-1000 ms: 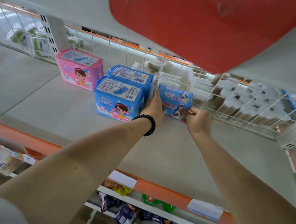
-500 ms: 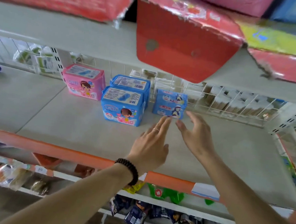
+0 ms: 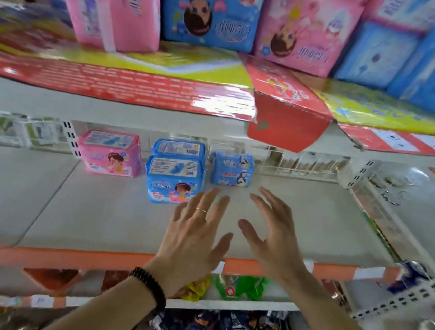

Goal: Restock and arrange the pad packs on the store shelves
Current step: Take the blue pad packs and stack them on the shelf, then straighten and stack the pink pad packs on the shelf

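A small blue pad pack (image 3: 233, 169) stands upright near the back of the grey middle shelf (image 3: 311, 228). Left of it are two blue packs, one behind the other (image 3: 174, 180), and further left a pink pack (image 3: 110, 152). My left hand (image 3: 195, 237) and my right hand (image 3: 273, 238) hover over the front of the shelf, fingers spread, holding nothing, well short of the packs. The left wrist wears a black bead bracelet.
The upper shelf carries large pink and blue pad packs (image 3: 213, 11) on red and yellow cardboard, with a torn red flap (image 3: 287, 124) hanging down. A wire grid backs the middle shelf. Below the orange shelf edge (image 3: 67, 256) lie snack bags (image 3: 238, 285).
Both hands let go of the small blue pack and drew back toward the shelf front with fingers spread. The view tilted up, bringing the upper shelf's packs into sight.
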